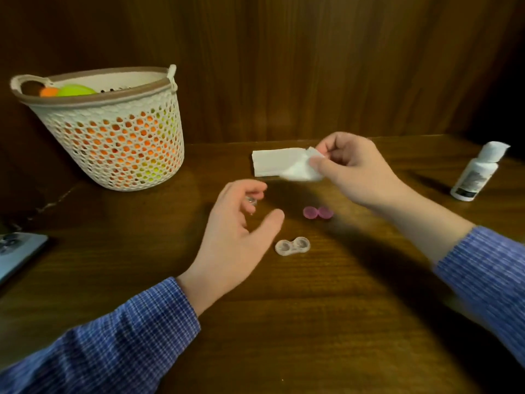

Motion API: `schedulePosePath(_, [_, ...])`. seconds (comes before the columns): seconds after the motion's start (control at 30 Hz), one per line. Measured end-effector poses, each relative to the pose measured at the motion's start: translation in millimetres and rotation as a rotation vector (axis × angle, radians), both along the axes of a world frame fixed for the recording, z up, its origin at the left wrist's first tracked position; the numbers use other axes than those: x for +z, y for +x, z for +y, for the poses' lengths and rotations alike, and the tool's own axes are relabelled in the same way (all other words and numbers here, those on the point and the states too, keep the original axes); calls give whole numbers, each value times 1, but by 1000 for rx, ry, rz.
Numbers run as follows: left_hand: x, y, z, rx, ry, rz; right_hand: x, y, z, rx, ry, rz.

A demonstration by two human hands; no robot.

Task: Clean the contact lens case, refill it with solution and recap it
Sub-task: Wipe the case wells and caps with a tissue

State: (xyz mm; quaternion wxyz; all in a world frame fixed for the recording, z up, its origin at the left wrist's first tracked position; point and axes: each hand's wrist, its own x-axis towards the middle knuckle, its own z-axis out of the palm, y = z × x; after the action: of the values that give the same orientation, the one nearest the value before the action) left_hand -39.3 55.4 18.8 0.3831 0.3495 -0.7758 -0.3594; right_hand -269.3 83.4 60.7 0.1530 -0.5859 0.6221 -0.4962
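Note:
The clear contact lens case (292, 245) lies uncapped on the wooden table (312, 322), both wells facing up. Its two pink caps (318, 212) rest side by side a little behind it. My left hand (238, 237) hovers just left of the case with fingers spread and thumb out; a small shiny glint shows by its fingertips, too blurred to identify. My right hand (352, 169) pinches a crumpled white tissue (301, 170) above a folded stack of tissues (270, 163). The white solution bottle (474, 173) stands at the far right, lid on.
A white perforated basket (113, 132) holding orange and green items sits at the back left. A phone (17, 251) lies at the left edge. Dark wooden panels rise behind the table.

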Motion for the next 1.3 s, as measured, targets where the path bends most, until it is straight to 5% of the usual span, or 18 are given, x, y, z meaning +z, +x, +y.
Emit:
schedulePosePath(0.1, [7, -2, 7, -75, 147, 90, -6, 13, 42, 174, 39, -95])
schedulePosePath(0.3, [9, -10, 23, -266, 384, 1, -28, 32, 63, 185, 5, -72])
schedulePosePath(0.5, [9, -13, 21, -187, 531, 117, -27, 26, 65, 271, 106, -349])
schedulePosePath(1.13, [20, -6, 26, -176, 460, 103, -25, 27, 72, 295, 46, -365])
schedulePosePath(1.3, [18, -9, 25, -206, 583, 174, -25, 33, 72, 277, -39, -291])
